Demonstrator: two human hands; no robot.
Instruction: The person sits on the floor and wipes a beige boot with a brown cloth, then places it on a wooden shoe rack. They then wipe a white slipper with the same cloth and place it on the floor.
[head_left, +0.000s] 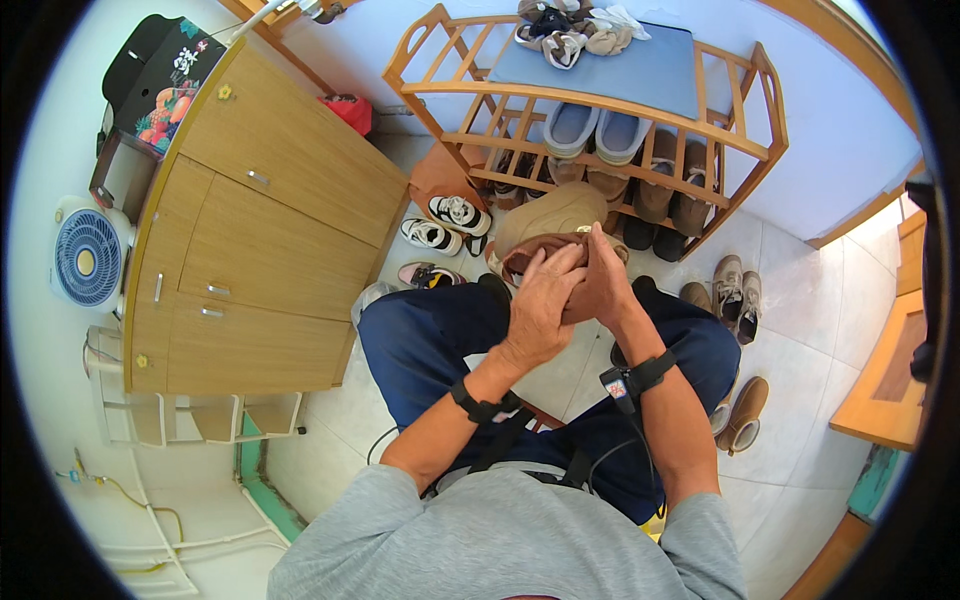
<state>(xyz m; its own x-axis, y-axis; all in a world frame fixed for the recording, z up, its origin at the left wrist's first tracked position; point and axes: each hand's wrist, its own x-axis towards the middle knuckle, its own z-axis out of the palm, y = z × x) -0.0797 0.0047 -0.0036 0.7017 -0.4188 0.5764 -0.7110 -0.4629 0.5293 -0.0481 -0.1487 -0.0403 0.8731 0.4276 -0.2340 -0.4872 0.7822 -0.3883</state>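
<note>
My left hand (541, 304) and my right hand (604, 279) meet between my knees, over a brown soft item with an open rim (523, 261). The left fingers lie bent across the front of the right palm. Held steeply upright, the right hand has straight fingers close together. Both hands hide much of the brown item, so its kind and any grip on it are unclear. Just beyond it rests a tan soft item (551, 210), in front of the shoe rack.
The wooden shoe rack (592, 142) holds slippers (570, 129), shoes and a blue mat (600, 75). Sneakers (459, 215) stand left, more shoes (727, 289) right. A wooden cabinet (277, 240) carries a fan (86, 259). Straps with cables circle my wrists.
</note>
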